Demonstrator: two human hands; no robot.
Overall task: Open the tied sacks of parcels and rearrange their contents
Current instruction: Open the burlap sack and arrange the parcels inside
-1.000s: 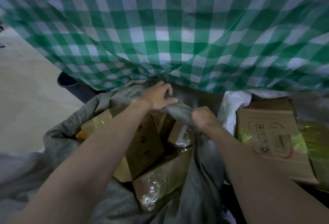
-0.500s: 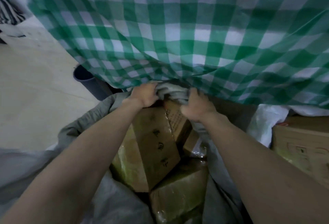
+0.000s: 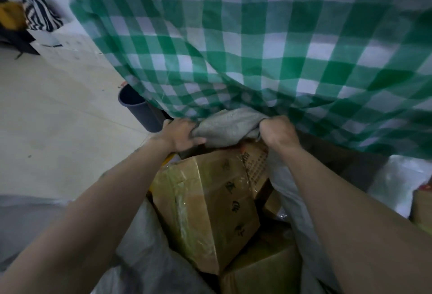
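A grey woven sack (image 3: 230, 125) lies open below me, its far rim bunched up between my two hands. My left hand (image 3: 181, 133) grips the rim on the left and my right hand (image 3: 279, 131) grips it on the right, both fists curled round the fabric. Inside the sack stands a large cardboard box (image 3: 210, 204) wrapped in yellowish tape, tilted, with dark characters on its side. A smaller printed box (image 3: 256, 165) sits behind it and another box (image 3: 261, 268) lies lower down.
A green-and-white checked cloth (image 3: 257, 48) hangs across the top, right above my hands. A dark grey bin (image 3: 140, 111) stands on the pale floor at the left. White plastic (image 3: 397, 183) and another carton (image 3: 423, 204) lie at the right edge. Striped fabric (image 3: 42, 14) sits far left.
Both hands have lifted the sack's rim up and away from me, toward the checked cloth, and moved a little further apart. The boxes inside show more.
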